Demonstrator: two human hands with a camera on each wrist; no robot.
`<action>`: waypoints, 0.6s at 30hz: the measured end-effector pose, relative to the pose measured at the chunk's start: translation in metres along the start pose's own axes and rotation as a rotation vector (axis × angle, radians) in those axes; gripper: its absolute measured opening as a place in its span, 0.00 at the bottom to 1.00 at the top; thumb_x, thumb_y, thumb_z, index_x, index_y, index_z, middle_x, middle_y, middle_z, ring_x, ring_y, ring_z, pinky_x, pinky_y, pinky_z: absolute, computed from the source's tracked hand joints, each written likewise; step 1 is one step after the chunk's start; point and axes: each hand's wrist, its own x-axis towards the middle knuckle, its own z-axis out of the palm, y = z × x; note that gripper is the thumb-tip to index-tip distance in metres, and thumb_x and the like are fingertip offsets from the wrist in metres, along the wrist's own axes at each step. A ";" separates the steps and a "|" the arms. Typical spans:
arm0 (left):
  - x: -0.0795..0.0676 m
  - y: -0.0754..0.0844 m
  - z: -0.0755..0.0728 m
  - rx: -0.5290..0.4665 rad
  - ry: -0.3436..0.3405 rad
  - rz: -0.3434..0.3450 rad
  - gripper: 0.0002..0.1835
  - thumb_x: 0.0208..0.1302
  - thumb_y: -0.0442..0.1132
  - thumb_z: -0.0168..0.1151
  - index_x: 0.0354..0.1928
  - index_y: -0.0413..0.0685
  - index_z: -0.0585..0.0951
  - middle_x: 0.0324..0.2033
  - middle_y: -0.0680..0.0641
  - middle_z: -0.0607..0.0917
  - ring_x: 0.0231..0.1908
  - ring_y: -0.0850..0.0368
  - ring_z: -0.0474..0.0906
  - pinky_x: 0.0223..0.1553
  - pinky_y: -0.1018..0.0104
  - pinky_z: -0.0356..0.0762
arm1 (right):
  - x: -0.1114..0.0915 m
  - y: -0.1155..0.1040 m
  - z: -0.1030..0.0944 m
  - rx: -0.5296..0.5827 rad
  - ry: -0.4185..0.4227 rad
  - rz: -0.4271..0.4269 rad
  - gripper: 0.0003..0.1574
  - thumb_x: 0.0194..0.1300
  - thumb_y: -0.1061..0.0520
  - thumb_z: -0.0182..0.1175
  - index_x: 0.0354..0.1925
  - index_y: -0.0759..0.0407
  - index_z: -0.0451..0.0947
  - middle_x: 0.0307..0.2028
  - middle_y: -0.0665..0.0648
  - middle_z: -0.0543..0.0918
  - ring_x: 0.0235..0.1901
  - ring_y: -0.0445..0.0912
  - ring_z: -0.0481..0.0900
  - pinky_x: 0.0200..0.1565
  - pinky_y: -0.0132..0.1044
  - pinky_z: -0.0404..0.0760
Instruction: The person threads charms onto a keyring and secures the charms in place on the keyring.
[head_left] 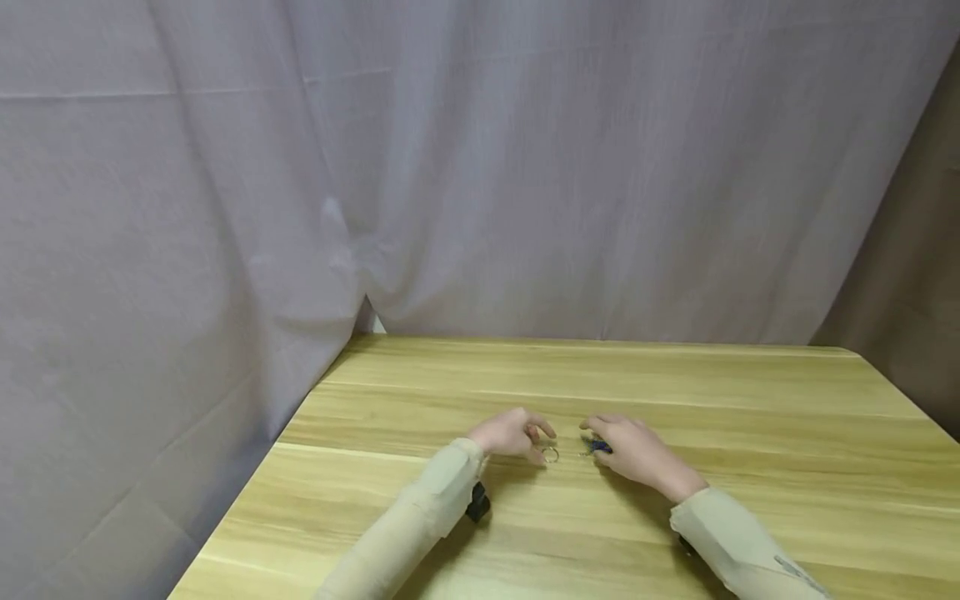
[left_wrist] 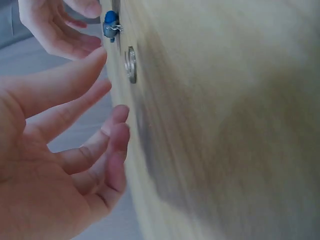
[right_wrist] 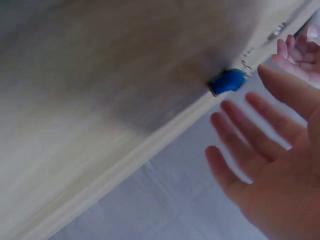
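Observation:
A silver metal ring [head_left: 557,455] lies on the wooden table just beside the fingertips of my left hand [head_left: 512,434]. In the left wrist view that hand's fingers are loosely bent and spread, with nothing between them, and the ring [left_wrist: 132,65] sits past the thumb tip. My right hand [head_left: 633,448] hovers over a small blue pendant [head_left: 601,446], partly hidden under its fingers in the head view. The right wrist view has the pendant [right_wrist: 228,82] on the table, with a short silver chain [right_wrist: 246,65] trailing toward the ring. Beyond the right fingertips, the pendant stays ungripped.
The light wood table [head_left: 750,400] reaches back to a grey curtain [head_left: 525,167] behind and on the left. Brown cloth [head_left: 907,275] hangs at the right. A black wrist device [head_left: 477,502] shows under the left sleeve.

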 end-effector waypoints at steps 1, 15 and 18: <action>0.002 -0.001 0.000 -0.025 -0.014 -0.016 0.20 0.50 0.36 0.74 0.48 0.52 0.84 0.42 0.47 0.84 0.42 0.59 0.77 0.48 0.63 0.77 | 0.001 0.001 0.001 0.006 -0.010 -0.022 0.23 0.58 0.62 0.67 0.53 0.64 0.77 0.50 0.65 0.82 0.49 0.61 0.81 0.49 0.61 0.79; 0.016 -0.003 0.004 -0.115 -0.061 -0.028 0.09 0.51 0.27 0.70 0.35 0.42 0.83 0.23 0.55 0.72 0.28 0.62 0.66 0.32 0.73 0.66 | 0.010 -0.005 0.008 0.041 -0.012 -0.101 0.12 0.53 0.70 0.64 0.25 0.56 0.73 0.23 0.48 0.76 0.24 0.38 0.69 0.26 0.29 0.69; 0.015 -0.003 0.006 -0.111 -0.062 -0.036 0.10 0.50 0.25 0.69 0.35 0.42 0.83 0.24 0.55 0.72 0.28 0.62 0.67 0.30 0.74 0.66 | 0.007 -0.007 0.008 0.027 -0.026 -0.049 0.12 0.55 0.69 0.64 0.25 0.57 0.72 0.23 0.49 0.74 0.24 0.38 0.69 0.26 0.29 0.69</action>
